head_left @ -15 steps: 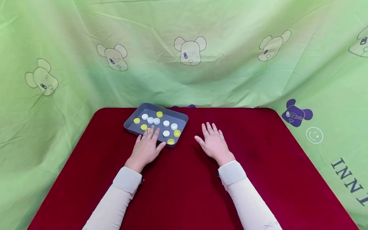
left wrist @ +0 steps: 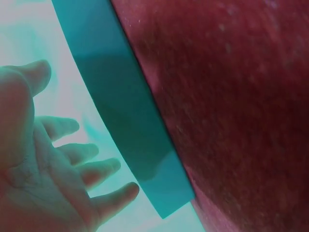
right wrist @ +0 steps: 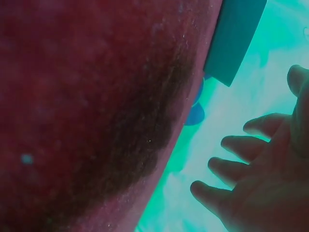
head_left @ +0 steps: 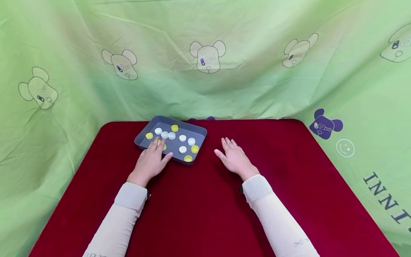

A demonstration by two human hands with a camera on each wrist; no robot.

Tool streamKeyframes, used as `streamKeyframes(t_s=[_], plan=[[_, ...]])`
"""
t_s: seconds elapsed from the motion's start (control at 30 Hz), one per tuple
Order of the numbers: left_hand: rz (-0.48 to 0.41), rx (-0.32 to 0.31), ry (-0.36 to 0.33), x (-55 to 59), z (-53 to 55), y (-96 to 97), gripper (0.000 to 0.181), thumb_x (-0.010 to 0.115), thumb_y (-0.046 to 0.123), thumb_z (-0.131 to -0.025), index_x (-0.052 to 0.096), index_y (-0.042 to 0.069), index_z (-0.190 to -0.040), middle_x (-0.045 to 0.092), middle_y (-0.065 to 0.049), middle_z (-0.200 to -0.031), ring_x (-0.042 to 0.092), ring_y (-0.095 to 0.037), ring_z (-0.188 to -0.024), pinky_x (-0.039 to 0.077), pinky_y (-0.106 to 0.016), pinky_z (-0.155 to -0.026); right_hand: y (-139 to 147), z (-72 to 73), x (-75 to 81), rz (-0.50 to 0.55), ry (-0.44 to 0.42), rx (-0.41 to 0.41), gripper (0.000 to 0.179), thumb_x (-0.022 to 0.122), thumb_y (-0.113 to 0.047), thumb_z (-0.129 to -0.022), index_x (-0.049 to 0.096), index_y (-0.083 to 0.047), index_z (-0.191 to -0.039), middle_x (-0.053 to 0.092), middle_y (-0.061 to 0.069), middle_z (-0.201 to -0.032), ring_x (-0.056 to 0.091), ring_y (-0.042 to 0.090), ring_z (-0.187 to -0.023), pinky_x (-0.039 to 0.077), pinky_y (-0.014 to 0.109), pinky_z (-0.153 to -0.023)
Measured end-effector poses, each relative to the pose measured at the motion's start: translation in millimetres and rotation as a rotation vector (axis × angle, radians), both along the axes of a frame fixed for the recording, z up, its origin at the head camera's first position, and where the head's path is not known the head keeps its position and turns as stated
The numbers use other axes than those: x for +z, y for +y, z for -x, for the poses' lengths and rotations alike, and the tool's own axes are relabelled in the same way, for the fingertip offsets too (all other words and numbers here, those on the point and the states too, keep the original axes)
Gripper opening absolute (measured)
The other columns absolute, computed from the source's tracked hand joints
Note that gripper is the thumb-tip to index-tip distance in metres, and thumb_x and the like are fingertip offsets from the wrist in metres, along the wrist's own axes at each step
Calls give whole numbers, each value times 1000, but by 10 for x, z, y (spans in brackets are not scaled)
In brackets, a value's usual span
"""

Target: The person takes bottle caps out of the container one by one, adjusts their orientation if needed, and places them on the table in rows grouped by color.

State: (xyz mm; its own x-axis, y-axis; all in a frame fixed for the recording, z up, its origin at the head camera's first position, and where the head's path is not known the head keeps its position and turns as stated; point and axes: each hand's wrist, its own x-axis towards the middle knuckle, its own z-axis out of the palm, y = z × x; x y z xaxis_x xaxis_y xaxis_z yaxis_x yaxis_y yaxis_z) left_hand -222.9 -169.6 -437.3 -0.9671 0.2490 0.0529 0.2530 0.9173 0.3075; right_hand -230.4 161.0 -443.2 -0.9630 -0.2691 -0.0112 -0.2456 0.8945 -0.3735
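Note:
A shallow grey tray (head_left: 173, 145) sits at the far left of the table, holding several white bottle caps (head_left: 182, 150) and several yellow caps (head_left: 174, 128). My left hand (head_left: 148, 162) is over the tray's near left edge, fingers extended and thumb spread; it partly covers a yellow cap. In the left wrist view its fingers (left wrist: 116, 198) show nothing in their grasp, and the tray's outer wall (left wrist: 120, 106) is beside them. To the right of the tray, my right hand (head_left: 236, 159) hovers above the tabletop with straight fingers, holding nothing.
The table has a dark red cloth (head_left: 199, 207). Behind it and on both sides hangs a green curtain (head_left: 250, 85) printed with bear heads. In the right wrist view, a corner of the tray (right wrist: 234, 43) shows at the top.
My left hand has shifted left relative to the tray, covering different caps. The right hand stays about where it was, its fingers slightly closer together. The head view has turned slightly.

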Motion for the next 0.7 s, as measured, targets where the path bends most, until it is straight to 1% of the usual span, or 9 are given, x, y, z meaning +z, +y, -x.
streamKeyframes(t_s=[0.2,0.37,0.5,0.7], plan=[[-9,9,-6,24,24,-94,74,56,42,-97,29,0,-151,22,-27,-154,28,-42,-139,33,-60,-103,-13,96,-25,24,-11,3,73,35,-50,-103,24,5,-151,25,24,-155,19,40,-143,12,46,-116],[-39,27,-17,11,16,-154,76,57,42,-96,26,4,-153,23,-24,-155,35,-42,-135,40,-61,-96,-29,144,-41,23,-22,6,73,36,-49,-103,25,6,-150,27,24,-153,22,38,-142,13,44,-116],[-57,31,0,-9,7,-201,75,56,41,-96,25,6,-154,23,-22,-155,38,-42,-133,42,-62,-92,-47,175,-47,25,-41,3,74,37,-49,-102,24,5,-151,27,22,-154,22,37,-142,14,44,-116],[-54,41,33,-3,-9,-267,74,57,40,-97,25,4,-153,26,-24,-154,37,-43,-133,42,-62,-92,-65,211,-39,55,-76,-2,73,38,-48,-102,24,4,-151,26,21,-155,21,37,-143,14,45,-116]])
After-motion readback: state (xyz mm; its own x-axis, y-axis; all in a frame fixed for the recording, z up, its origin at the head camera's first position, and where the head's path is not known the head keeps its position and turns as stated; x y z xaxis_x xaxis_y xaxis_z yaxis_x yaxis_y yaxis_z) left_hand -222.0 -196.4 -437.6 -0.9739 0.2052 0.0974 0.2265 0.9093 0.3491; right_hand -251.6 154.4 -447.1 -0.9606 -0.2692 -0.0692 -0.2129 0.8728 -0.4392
